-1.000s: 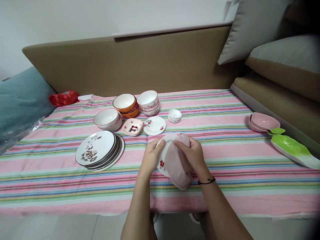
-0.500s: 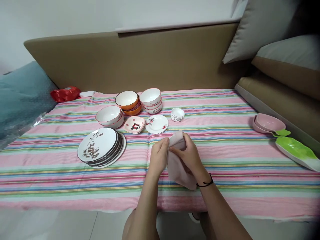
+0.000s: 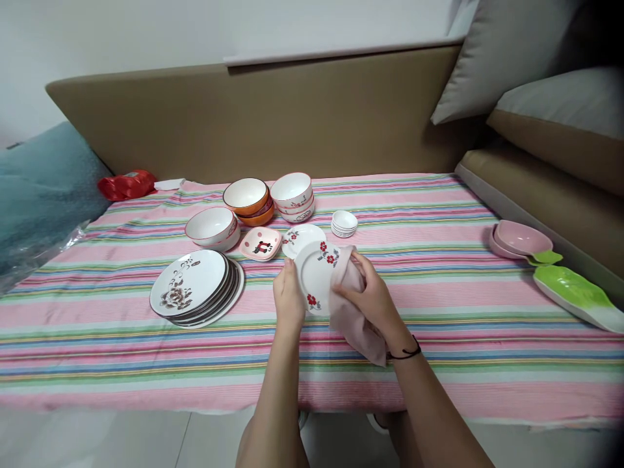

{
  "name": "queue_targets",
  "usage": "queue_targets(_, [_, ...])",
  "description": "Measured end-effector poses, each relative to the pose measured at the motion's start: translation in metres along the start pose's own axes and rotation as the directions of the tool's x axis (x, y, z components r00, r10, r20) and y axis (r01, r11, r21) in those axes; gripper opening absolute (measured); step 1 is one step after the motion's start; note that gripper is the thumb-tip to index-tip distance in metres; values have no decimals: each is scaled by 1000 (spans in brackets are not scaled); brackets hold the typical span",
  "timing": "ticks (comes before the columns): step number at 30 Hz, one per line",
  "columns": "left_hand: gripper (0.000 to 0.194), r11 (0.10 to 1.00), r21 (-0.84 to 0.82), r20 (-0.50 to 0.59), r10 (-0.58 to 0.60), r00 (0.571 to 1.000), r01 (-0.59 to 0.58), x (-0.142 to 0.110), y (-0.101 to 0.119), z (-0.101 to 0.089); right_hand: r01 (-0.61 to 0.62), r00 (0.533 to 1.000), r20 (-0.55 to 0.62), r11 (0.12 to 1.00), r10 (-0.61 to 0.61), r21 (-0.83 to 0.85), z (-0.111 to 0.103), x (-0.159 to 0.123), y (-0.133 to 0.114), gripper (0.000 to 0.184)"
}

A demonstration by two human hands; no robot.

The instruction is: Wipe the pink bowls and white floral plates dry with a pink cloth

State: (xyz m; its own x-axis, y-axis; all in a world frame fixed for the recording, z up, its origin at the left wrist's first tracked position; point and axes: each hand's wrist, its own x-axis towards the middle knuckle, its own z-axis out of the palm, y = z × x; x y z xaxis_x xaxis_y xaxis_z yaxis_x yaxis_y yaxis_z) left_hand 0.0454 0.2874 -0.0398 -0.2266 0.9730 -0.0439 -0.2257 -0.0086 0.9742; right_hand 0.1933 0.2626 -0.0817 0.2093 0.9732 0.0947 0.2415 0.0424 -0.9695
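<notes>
My left hand (image 3: 288,298) grips the left edge of a small white plate (image 3: 314,276) with red flowers, held tilted above the striped cloth. My right hand (image 3: 373,298) holds a pink cloth (image 3: 351,315) pressed against the plate's right side. The cloth hangs down past my wrist. Just behind the held plate lies a matching flowered plate (image 3: 298,235) on the table.
A stack of large flower-patterned plates (image 3: 192,287) lies at the left. Behind stand white and orange bowls (image 3: 246,198), a pink square dish (image 3: 260,245) and small white saucers (image 3: 344,223). Pink bowls (image 3: 520,238) and a green leaf dish (image 3: 575,294) sit at the right. Cushions rise behind.
The plate was wrapped in the pink cloth; now its flowered face is uncovered and turned toward me, with the cloth slid to its right side.
</notes>
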Motion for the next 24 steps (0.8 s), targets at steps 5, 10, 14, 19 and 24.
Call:
queue_targets(5, [53, 1000, -21, 5, 10, 1000, -10, -2, 0, 0, -56, 998, 13, 998, 57, -39, 5, -2, -3, 81])
queue_targets(10, [50, 999, -35, -12, 3, 1000, -4, -2, -5, 0, -58, 998, 4, 998, 58, -35, 18, -6, -10, 103])
queue_targets(14, [49, 1000, 3, 42, -3, 999, 3, -5, -7, 1, 43, 999, -10, 997, -44, -57, 22, -8, -8, 107])
queue_targets(19, [46, 983, 161, 160, 68, 985, -94, -11, -8, 5, 101, 992, -67, 991, -107, -85, 23, -6, -3, 100])
queue_targets(24, [43, 971, 216, 256, 47, 966, -104, -15, -15, 9, 92, 982, -154, 985, -114, -143, 21, -3, -5, 85])
